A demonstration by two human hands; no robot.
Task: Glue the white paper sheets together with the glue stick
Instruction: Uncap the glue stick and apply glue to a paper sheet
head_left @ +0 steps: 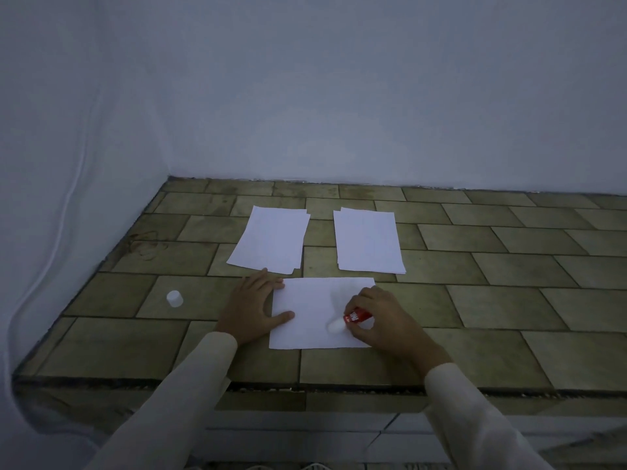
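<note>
Pinching glue stick [357,316] in my right grip [385,318], tip on paper sheet [310,298]; left grip [254,307] spread flat, pressing sheet's edge.

Matt white paper sheets [271,240] – glossy red plastic glue stick [354,317] – dull worn tile surface [475,266].

Dim pale walls [339,96], tiled counter [509,300]

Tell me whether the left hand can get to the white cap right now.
Probably yes: the cap stands on bare tiles left of the left hand, nothing between, though that hand pins the sheet.
</note>
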